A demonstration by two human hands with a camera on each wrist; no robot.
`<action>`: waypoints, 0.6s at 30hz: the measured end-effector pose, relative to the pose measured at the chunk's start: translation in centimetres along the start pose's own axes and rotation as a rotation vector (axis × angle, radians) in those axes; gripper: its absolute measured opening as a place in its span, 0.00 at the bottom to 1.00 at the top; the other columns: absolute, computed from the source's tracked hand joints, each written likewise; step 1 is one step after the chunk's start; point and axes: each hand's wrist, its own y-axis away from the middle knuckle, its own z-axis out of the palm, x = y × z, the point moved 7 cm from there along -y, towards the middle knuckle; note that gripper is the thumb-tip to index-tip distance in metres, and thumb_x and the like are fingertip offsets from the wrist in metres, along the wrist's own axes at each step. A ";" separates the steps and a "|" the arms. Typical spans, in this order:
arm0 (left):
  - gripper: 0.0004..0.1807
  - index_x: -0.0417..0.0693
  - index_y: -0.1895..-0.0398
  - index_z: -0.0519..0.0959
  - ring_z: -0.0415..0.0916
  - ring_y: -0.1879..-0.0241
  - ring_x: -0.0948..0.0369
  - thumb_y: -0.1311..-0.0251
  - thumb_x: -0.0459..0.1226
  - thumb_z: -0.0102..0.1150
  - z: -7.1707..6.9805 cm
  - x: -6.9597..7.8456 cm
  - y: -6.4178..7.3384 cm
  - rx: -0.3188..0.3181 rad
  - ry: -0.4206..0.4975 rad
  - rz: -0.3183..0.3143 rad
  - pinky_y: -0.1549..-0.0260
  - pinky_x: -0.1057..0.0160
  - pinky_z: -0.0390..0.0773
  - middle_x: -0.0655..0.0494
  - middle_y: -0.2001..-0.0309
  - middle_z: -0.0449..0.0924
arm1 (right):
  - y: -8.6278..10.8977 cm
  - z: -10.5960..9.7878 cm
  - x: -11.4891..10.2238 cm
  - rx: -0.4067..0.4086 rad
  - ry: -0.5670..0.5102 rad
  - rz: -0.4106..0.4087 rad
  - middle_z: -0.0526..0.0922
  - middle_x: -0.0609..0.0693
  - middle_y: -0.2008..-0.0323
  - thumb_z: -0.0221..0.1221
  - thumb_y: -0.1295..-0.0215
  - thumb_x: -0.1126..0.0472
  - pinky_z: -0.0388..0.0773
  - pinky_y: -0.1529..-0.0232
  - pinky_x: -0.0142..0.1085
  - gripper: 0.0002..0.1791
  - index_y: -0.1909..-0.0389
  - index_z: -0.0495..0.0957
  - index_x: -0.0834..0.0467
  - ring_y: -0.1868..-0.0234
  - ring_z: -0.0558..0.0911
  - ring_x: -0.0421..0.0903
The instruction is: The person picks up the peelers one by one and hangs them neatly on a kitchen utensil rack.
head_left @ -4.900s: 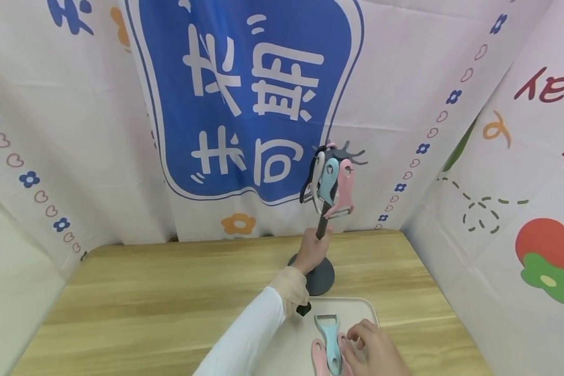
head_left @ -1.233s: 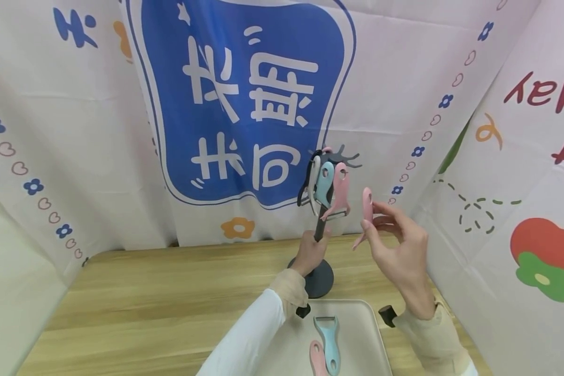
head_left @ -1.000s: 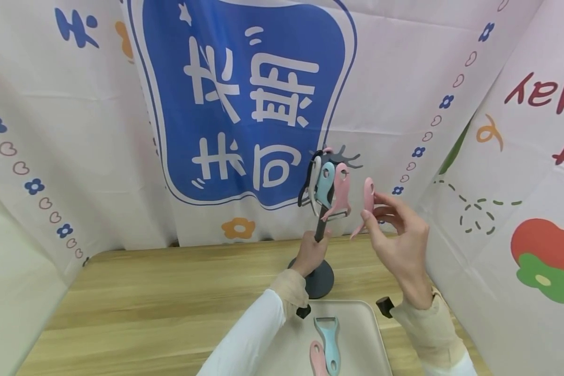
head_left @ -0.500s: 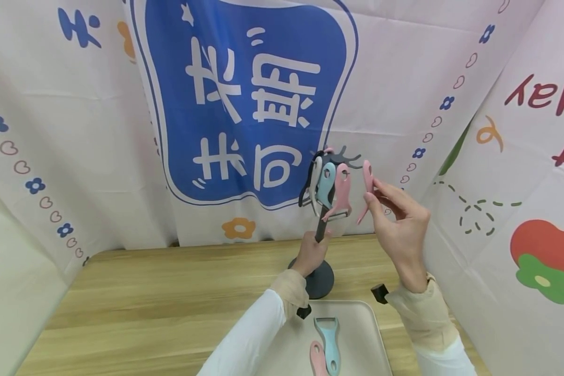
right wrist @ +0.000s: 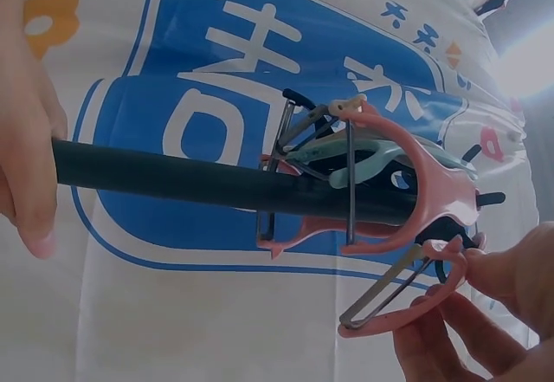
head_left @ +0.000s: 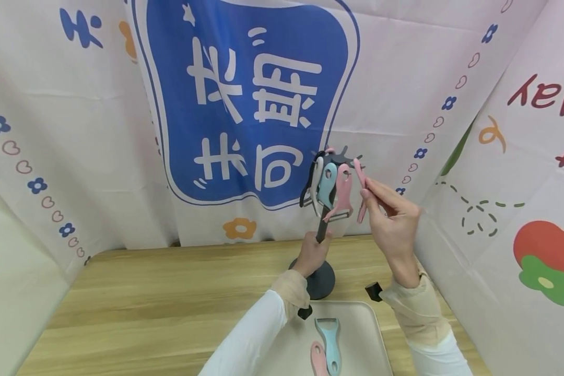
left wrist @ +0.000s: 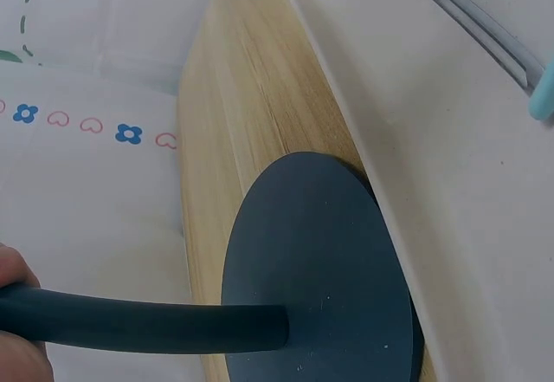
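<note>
Up at the arms of a dark grey hanging rack, my right hand pinches a pink peeler between thumb and fingers. Its holed top end overlaps one rack arm in the head view; whether the arm passes through the hole I cannot tell. My left hand grips the rack's pole above its round base. Several peelers hang there, among them a second pink peeler, a light blue peeler and a white peeler. In the right wrist view, the held peeler's blade faces the pole.
A cream tray stands in front of the base, holding a light blue peeler and a pink peeler. Beneath lies a wooden table. Printed cloth hangs behind and at the right.
My right hand has lifted the pink peeler from the tray, raised it beside the rack, then moved it left to a rack arm. The left hand keeps its grip on the pole.
</note>
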 end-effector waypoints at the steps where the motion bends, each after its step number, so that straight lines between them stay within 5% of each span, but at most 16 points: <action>1: 0.32 0.51 0.88 0.61 0.50 0.89 0.65 0.17 0.44 0.52 0.0 0.1 0.0 0.004 -0.003 -0.001 0.84 0.67 0.55 0.65 0.90 0.55 | 0.0 0.1 0.0 0.001 -0.004 -0.003 0.89 0.68 0.50 0.65 0.34 0.80 0.84 0.46 0.30 0.16 0.47 0.87 0.68 0.49 0.90 0.36; 10: 0.31 0.51 0.87 0.62 0.51 0.88 0.65 0.17 0.43 0.52 0.3 0.0 0.2 -0.006 0.002 -0.020 0.84 0.66 0.55 0.66 0.90 0.55 | 0.4 0.4 0.6 0.011 -0.045 -0.017 0.88 0.69 0.50 0.66 0.36 0.81 0.84 0.46 0.32 0.17 0.48 0.87 0.68 0.48 0.90 0.38; 18: 0.33 0.51 0.88 0.61 0.50 0.89 0.66 0.17 0.47 0.51 0.0 -0.1 0.1 0.002 0.004 0.004 0.86 0.66 0.54 0.67 0.90 0.55 | 0.7 0.9 0.9 -0.013 0.013 0.052 0.90 0.65 0.49 0.68 0.33 0.75 0.84 0.44 0.31 0.16 0.45 0.87 0.67 0.48 0.89 0.37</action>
